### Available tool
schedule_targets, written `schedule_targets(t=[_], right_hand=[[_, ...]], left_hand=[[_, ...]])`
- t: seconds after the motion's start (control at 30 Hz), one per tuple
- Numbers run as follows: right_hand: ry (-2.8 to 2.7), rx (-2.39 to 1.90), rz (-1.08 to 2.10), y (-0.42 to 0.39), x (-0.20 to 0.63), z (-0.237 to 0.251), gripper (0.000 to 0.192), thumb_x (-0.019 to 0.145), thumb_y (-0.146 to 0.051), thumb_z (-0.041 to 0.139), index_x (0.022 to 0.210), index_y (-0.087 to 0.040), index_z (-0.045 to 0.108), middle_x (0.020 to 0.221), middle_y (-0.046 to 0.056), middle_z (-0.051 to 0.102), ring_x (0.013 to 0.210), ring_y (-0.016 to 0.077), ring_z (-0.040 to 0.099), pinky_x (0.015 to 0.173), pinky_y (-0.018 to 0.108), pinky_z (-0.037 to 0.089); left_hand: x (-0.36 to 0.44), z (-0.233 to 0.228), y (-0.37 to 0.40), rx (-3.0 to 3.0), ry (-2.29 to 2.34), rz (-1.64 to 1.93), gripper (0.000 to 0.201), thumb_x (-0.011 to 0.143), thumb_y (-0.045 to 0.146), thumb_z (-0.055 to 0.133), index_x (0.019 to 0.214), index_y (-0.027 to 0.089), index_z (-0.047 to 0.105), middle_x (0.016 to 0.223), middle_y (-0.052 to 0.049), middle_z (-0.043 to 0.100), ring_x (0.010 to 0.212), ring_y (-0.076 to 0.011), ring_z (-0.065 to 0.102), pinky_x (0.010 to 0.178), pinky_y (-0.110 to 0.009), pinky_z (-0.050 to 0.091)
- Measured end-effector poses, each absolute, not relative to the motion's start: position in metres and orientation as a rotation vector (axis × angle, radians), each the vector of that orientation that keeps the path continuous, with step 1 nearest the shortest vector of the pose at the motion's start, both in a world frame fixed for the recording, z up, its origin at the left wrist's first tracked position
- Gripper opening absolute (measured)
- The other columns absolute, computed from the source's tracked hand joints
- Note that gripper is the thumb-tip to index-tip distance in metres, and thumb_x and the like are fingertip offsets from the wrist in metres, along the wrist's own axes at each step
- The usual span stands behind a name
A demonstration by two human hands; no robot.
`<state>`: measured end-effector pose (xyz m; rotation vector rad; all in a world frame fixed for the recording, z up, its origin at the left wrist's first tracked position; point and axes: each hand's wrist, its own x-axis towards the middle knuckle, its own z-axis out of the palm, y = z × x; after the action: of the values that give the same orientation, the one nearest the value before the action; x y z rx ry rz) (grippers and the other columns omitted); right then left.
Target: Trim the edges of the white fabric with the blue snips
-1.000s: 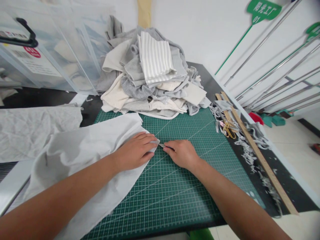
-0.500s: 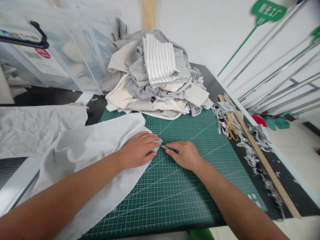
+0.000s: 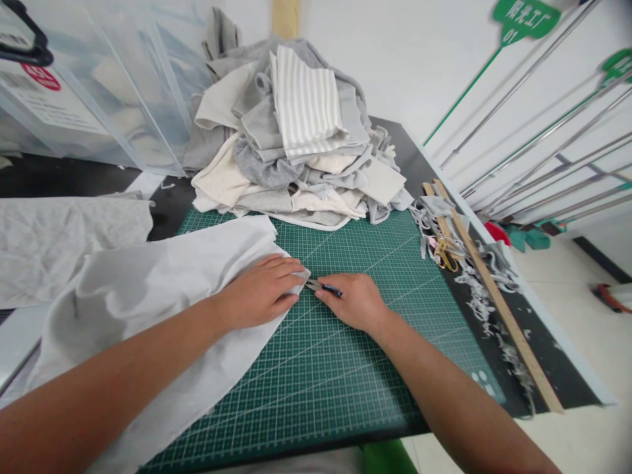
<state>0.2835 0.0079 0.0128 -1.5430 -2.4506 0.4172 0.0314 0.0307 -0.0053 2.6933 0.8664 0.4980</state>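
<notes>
A large white cloth lies over the left half of the green cutting mat. My left hand presses flat on the cloth's right corner, fingers spread. My right hand lies on the mat just to the right and grips a small cutter with a dark blue handle. The cutter's metal tip points left and meets the corner of the cloth by my left fingertips.
A heap of grey, cream and striped fabric pieces fills the mat's far edge. Wooden rulers, yellow-handled scissors and fabric scraps lie along the right. Clear plastic bins stand back left; another grey cloth lies left.
Both hands stay on the cloth corner. More of the cutter's blue handle shows in my right hand than one second ago. The camera view has shifted a little.
</notes>
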Motion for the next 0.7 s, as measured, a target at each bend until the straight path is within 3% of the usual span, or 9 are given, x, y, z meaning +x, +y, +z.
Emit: schedule_targets(t=[0.27, 0.7], right_hand=[[-2.471, -1.560, 0.402, 0.0077, 0.2817, 0.0145, 0.025, 0.099, -0.043, 0.060, 0.101, -0.027, 0.079, 0.093, 0.000, 0.082, 0.082, 0.0185, 0.074, 0.073, 0.030, 0.046], [-2.472, -1.539, 0.385, 0.0093, 0.2814, 0.0104, 0.027, 0.101, -0.044, 0.058, 0.102, -0.028, 0.080, 0.103, 0.002, 0.083, 0.089, 0.0203, 0.076, 0.077, 0.032, 0.051]], left_hand=[[0.0307, -0.0050, 0.0306, 2.696, 0.862, 0.498, 0.030, 0.099, 0.026, 0.058, 0.128, 0.021, 0.064, 0.143, -0.007, 0.063, 0.137, -0.0258, 0.054, 0.123, -0.051, 0.037], [0.0318, -0.0038, 0.0307, 2.716, 0.855, 0.489, 0.031, 0.101, 0.028, 0.056, 0.129, 0.018, 0.065, 0.143, -0.008, 0.063, 0.137, -0.0275, 0.054, 0.122, -0.051, 0.038]])
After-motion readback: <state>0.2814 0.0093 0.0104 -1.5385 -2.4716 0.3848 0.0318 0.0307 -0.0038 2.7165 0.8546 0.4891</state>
